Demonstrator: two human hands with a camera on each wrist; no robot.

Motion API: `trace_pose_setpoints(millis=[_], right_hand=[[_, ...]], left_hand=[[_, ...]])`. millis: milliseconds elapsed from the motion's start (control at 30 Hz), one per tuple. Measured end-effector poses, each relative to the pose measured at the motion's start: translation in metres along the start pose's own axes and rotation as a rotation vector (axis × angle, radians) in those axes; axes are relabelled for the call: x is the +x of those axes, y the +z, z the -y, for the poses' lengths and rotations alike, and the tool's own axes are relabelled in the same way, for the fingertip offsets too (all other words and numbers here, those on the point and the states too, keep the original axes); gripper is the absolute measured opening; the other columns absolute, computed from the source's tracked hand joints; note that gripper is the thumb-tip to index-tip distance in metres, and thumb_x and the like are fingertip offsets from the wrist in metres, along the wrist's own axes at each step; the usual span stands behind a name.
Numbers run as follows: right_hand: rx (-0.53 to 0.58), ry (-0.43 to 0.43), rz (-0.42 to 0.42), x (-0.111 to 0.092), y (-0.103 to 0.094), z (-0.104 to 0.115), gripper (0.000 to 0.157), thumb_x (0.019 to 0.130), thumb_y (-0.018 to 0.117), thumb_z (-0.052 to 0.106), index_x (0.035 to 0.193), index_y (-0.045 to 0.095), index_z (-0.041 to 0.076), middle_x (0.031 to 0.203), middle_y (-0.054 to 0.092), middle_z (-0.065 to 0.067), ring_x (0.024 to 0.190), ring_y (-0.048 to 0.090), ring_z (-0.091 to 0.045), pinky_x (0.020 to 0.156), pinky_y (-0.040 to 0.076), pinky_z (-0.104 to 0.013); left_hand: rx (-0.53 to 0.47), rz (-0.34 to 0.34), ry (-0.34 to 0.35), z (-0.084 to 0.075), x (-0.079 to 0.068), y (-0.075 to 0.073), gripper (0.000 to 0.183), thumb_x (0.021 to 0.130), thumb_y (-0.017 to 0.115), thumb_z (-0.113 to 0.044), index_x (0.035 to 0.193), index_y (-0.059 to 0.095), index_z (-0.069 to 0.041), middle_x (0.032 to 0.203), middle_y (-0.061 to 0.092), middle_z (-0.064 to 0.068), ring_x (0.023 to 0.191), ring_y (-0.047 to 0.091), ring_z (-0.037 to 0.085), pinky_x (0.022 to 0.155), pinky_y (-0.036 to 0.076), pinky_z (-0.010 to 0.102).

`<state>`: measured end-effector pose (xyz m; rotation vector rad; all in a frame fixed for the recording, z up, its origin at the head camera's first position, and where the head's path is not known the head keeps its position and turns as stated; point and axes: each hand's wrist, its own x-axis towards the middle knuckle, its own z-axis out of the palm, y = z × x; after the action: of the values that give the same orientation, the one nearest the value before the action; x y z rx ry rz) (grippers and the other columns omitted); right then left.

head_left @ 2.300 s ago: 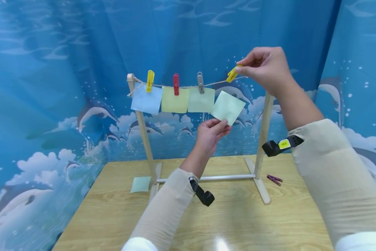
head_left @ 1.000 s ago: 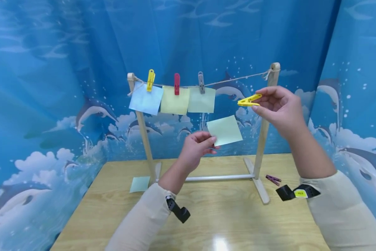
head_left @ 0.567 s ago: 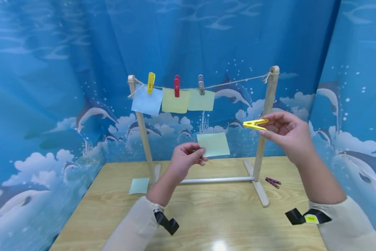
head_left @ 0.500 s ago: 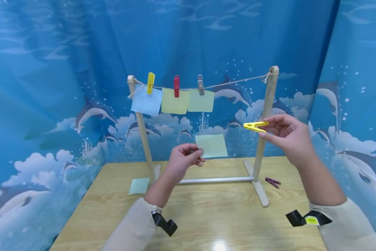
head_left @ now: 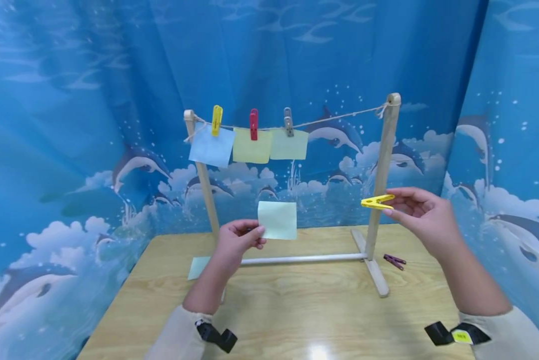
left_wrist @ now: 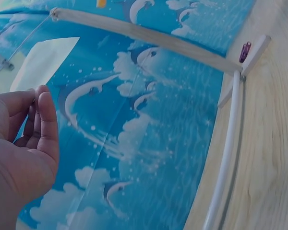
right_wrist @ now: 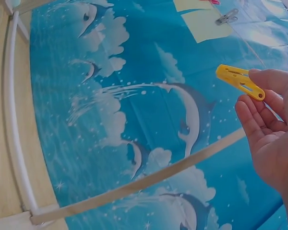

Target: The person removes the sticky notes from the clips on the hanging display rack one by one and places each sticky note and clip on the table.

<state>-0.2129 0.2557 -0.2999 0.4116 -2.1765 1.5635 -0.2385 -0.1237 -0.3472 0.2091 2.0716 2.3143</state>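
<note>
My left hand (head_left: pixel 239 243) pinches a pale green sticky note (head_left: pixel 277 220) by its left edge, in front of the rack and below the string. In the left wrist view the same sticky note (left_wrist: pixel 44 62) sticks up from thumb and fingertips. To the right, my right hand (head_left: pixel 424 216) holds a yellow clothespin (head_left: pixel 377 202) between thumb and fingers, near the right post. The right wrist view shows that yellow clothespin (right_wrist: pixel 240 81) at the fingertips, gripping no paper. Behind, a string (head_left: pixel 341 117) carries a blue note (head_left: pixel 212 145), a yellow note (head_left: pixel 252 146) and a pale green note (head_left: pixel 289 145).
Yellow (head_left: pixel 217 120), red (head_left: pixel 253 124) and grey (head_left: pixel 288 122) clothespins clip the hung notes. The wooden rack's right post (head_left: pixel 383 165) stands beside my right hand. On the table (head_left: pixel 296 300) lie a purple clothespin (head_left: pixel 394 261) and another green note (head_left: pixel 197 267), partly behind my left forearm.
Both hands have come down from the string, the left also moving leftward with the sticky note. The yellow clothespin has come off the string in my right hand.
</note>
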Motion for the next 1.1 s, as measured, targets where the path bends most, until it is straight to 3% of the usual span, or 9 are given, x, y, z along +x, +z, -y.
trace_pose_setpoints(millis=[267, 533, 767, 933, 1100], right_hand=[[-0.071, -0.001, 0.03, -0.011, -0.004, -0.018, 0.032, 0.091, 0.068, 0.003, 0.12, 0.059, -0.005, 0.105, 0.065, 0.003, 0.093, 0.063, -0.007, 0.076, 0.055, -0.016], [-0.062, 0.01, 0.024, -0.022, -0.009, -0.036, 0.032, 0.091, 0.068, 0.002, 0.121, 0.06, -0.005, 0.108, 0.064, 0.001, 0.094, 0.063, -0.005, 0.076, 0.055, -0.016], [-0.076, 0.069, -0.003, -0.031, -0.017, -0.045, 0.033, 0.091, 0.069, 0.006, 0.122, 0.061, -0.002, 0.106, 0.063, 0.008, 0.093, 0.062, -0.003, 0.074, 0.054, -0.015], [-0.074, 0.156, -0.017, -0.037, -0.021, -0.053, 0.036, 0.091, 0.07, 0.012, 0.124, 0.061, 0.0, 0.105, 0.065, 0.007, 0.091, 0.063, -0.002, 0.073, 0.056, -0.017], [-0.013, 0.193, -0.029, -0.044, -0.024, -0.066, 0.036, 0.091, 0.07, 0.012, 0.124, 0.061, 0.002, 0.103, 0.066, 0.008, 0.09, 0.064, -0.001, 0.073, 0.056, -0.017]], left_hand=[[-0.005, -0.065, -0.005, 0.009, -0.009, -0.027, 0.016, 0.09, 0.069, -0.004, 0.104, 0.067, 0.004, 0.09, 0.066, 0.012, 0.073, 0.067, 0.017, 0.069, 0.059, 0.03], [0.047, -0.16, -0.014, 0.01, -0.02, -0.05, 0.014, 0.092, 0.068, -0.006, 0.103, 0.067, 0.002, 0.09, 0.065, 0.011, 0.075, 0.066, 0.017, 0.075, 0.059, 0.032], [-0.02, -0.239, -0.033, 0.015, -0.028, -0.07, 0.004, 0.092, 0.067, -0.002, 0.095, 0.068, -0.004, 0.087, 0.065, 0.008, 0.073, 0.065, 0.017, 0.077, 0.058, 0.032], [0.069, -0.279, -0.004, 0.018, -0.033, -0.084, 0.007, 0.09, 0.07, -0.007, 0.097, 0.07, -0.006, 0.086, 0.068, 0.004, 0.073, 0.066, 0.016, 0.073, 0.058, 0.029], [0.192, -0.314, 0.027, 0.023, -0.037, -0.097, 0.018, 0.089, 0.072, -0.012, 0.104, 0.07, -0.001, 0.082, 0.071, 0.002, 0.074, 0.067, 0.016, 0.071, 0.058, 0.029]])
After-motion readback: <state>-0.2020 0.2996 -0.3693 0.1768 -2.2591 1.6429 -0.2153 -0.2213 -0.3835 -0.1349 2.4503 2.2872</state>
